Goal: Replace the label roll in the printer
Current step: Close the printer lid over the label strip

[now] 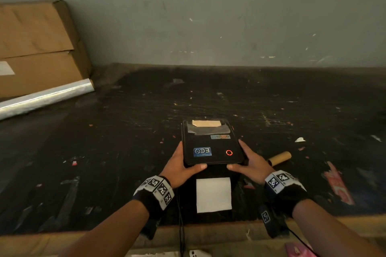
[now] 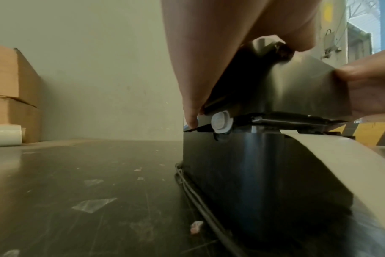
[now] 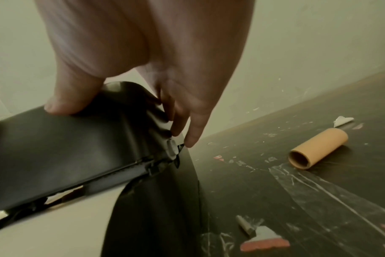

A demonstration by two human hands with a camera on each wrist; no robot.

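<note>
While hands [image 1: 215, 166] grip printer lid [image 1: 211, 142], cardboard core [image 1: 279, 158] nearby.

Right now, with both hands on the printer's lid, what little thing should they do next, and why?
Probably press the lid down until it clicks. The left hand and right hand hold its sides, a gap still shows under its front edge, white label paper already hangs out the front, and the empty cardboard core lies aside.

Black wristbands [image 1: 153, 200] — checkered marker tags
</note>
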